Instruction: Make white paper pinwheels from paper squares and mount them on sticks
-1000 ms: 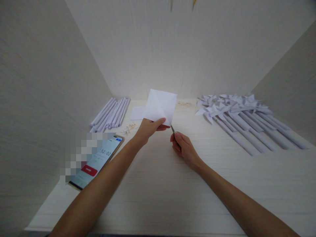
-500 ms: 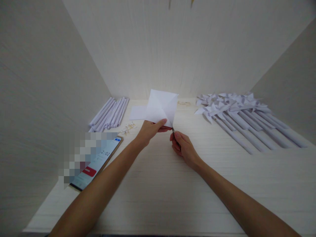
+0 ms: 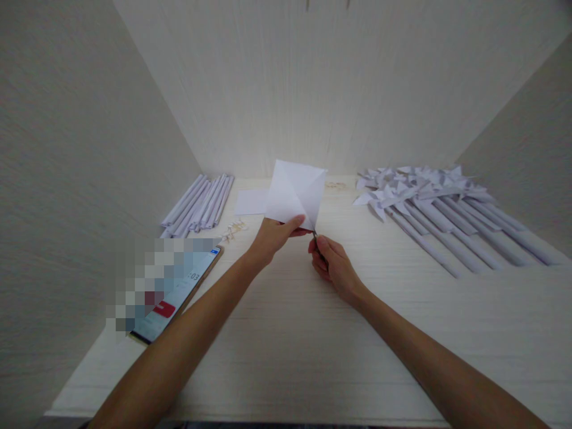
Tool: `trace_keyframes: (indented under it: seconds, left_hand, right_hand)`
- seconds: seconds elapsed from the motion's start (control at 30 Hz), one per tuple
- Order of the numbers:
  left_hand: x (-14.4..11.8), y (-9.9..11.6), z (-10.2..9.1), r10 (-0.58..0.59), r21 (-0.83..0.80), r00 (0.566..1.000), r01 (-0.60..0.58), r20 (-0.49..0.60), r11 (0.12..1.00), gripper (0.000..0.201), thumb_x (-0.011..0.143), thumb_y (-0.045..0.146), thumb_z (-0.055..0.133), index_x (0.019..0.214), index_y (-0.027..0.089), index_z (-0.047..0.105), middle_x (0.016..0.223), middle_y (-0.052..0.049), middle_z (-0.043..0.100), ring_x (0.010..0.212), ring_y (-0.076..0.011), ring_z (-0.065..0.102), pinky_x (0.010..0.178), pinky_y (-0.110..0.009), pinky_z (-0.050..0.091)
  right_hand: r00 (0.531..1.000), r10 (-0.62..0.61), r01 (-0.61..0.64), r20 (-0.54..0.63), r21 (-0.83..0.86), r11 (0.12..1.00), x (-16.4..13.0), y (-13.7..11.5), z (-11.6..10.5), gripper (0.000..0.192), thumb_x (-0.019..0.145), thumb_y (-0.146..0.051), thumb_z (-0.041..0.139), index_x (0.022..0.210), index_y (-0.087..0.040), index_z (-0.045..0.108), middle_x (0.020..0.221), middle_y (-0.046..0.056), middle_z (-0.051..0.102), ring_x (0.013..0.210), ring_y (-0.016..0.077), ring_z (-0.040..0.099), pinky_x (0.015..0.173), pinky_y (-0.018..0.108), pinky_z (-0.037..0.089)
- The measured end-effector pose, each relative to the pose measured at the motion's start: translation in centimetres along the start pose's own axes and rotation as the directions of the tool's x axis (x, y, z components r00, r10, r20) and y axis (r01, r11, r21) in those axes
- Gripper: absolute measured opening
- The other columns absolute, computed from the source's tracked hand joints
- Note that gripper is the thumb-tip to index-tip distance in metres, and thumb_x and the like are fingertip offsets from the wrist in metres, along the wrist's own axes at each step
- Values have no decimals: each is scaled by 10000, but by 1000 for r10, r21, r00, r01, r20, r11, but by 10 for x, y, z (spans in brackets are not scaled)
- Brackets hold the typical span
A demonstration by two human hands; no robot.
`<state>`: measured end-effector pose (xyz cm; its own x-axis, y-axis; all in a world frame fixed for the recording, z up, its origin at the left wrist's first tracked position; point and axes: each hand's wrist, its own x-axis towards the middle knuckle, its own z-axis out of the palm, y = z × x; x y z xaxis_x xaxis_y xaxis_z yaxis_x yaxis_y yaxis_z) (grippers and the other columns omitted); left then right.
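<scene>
Cutting a creased paper square over the table

My left hand [image 3: 273, 236] pinches the paper square [image 3: 295, 192] at its lower edge, holding it upright; my right hand [image 3: 333, 266] grips closed around small scissors [image 3: 315, 236] whose blades meet the paper's bottom corner.

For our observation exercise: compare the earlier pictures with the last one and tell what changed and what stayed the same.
The white paper square in the left hand has opened further along a diagonal cut, its right flap spreading as the thin blade in the right hand works at its lower corner. The phone timer advanced. Both hands keep their grip; the paper rolls and pinwheels lie unmoved.
</scene>
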<state>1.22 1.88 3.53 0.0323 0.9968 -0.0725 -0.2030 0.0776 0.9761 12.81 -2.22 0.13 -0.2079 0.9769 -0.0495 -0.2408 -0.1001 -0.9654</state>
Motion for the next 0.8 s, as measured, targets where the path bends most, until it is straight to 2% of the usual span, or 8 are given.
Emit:
trace_keyframes:
  seconds: [0.8]
  left_hand:
    - [0,-1,0,10,47,1000,-10,-10,999,154,599,174,636,722,82,616,732,-55,667,607,-132,617,644,-275,547]
  right_hand:
    - [999,-11,10,-32,-23,1000,1,3,-1,310,774,-432,428,591,-183,405,394,-103,267,314,30,204,305,167,134]
